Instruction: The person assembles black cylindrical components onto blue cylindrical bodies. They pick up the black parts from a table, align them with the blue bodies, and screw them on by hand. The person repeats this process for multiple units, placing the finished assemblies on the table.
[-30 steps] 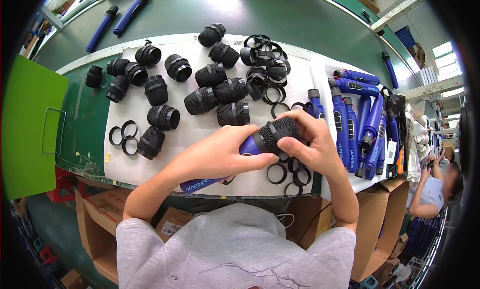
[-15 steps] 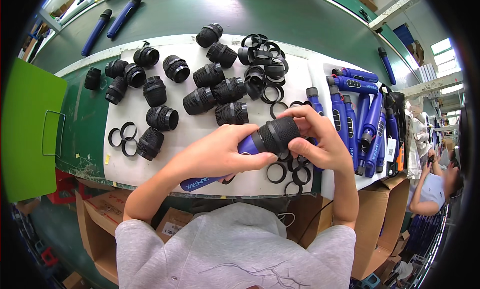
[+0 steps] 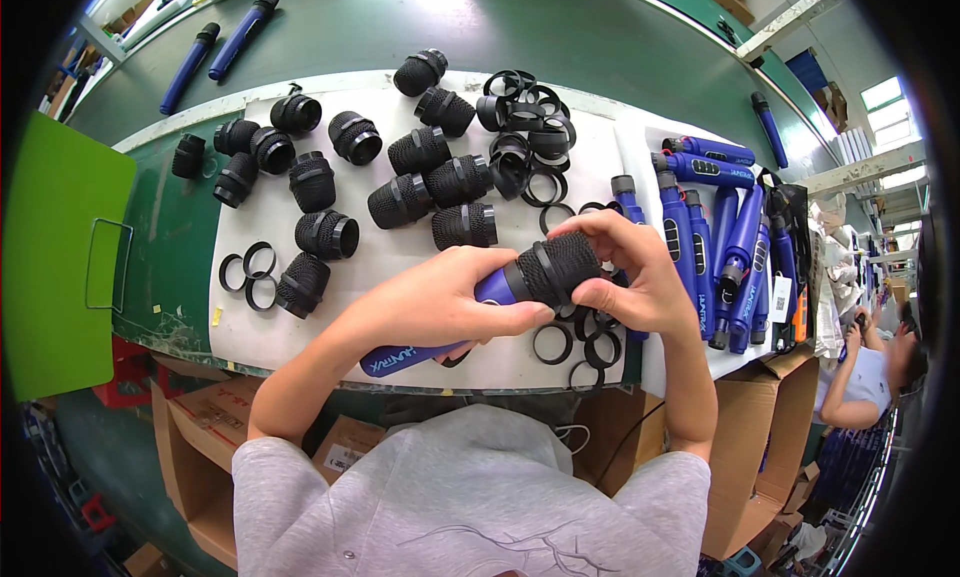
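Observation:
A blue handheld microphone [image 3: 402, 359] lies slantwise across my two hands above the near edge of the white work sheet. My left hand [image 3: 440, 299] is wrapped round its body, thumb along the upper end. At the other end, the fingers and thumb of my right hand [image 3: 645, 277] grip the black mesh grille head [image 3: 562, 265], which sits on the body. Under my right hand lie loose black rings [image 3: 552, 344], partly hidden. Just beyond my hands are several loose black grille heads [image 3: 464, 226].
More grille heads [image 3: 327, 235] lie at left near black rings [image 3: 260, 260]. A heap of rings [image 3: 530, 117] lies behind. Blue microphone bodies [image 3: 700, 242] are piled at right. Microphones [image 3: 190, 69] rest on the green belt [image 3: 400, 22]. A green panel [image 3: 60, 257] stands left; cardboard boxes [image 3: 765, 447] below.
The microphone's body has turned slightly in my hands, and its lettering shows more. The microphones on the green belt have shifted a little to the left. Both hands keep their grip.

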`<state>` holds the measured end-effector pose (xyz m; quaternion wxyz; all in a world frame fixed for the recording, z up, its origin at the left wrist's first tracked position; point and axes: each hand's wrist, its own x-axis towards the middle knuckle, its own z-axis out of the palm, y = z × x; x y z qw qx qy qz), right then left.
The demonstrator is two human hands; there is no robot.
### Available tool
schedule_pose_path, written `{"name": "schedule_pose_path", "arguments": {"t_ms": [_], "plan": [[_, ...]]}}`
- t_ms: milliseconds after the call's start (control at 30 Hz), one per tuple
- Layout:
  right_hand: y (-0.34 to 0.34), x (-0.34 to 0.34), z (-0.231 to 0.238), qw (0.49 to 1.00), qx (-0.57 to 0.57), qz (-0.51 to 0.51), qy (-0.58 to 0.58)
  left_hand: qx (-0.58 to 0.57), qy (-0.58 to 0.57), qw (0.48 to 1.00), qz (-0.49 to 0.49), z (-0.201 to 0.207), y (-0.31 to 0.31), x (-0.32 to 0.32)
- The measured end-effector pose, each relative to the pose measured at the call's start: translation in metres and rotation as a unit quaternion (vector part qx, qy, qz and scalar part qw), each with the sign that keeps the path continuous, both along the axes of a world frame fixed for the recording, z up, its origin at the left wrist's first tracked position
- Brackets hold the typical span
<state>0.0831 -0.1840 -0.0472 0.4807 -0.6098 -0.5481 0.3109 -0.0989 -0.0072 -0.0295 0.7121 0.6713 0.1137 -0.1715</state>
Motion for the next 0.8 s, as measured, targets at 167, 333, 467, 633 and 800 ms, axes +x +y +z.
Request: {"name": "schedule_pose_path", "arguments": {"t_ms": [167, 333, 467, 633, 800], "plan": [[-0.002, 0.002, 0.000, 0.997, -0.048, -0.038, -0.039, 0.049, -0.003, 0.999, -0.012, 0.003, 0.000, 0.002], [-0.001, 0.001, 0.015, 0.999, -0.037, 0.022, 0.021, 0.049, -0.030, 0.998, -0.013, 0.002, 0.004, -0.001], [-0.003, 0.004, 0.011, 0.998, -0.048, 0.027, -0.019, 0.031, -0.003, 0.999, -0.035, 0.005, 0.003, 0.000], [-0.002, 0.002, 0.001, 0.997, -0.076, -0.027, -0.005, 0.078, -0.017, 0.997, -0.021, 0.003, -0.002, -0.001], [0.000, -0.006, 0.015, 0.995, -0.030, -0.005, 0.099, 0.066, -0.030, 0.997, -0.007, -0.002, -0.001, -0.001]]}}
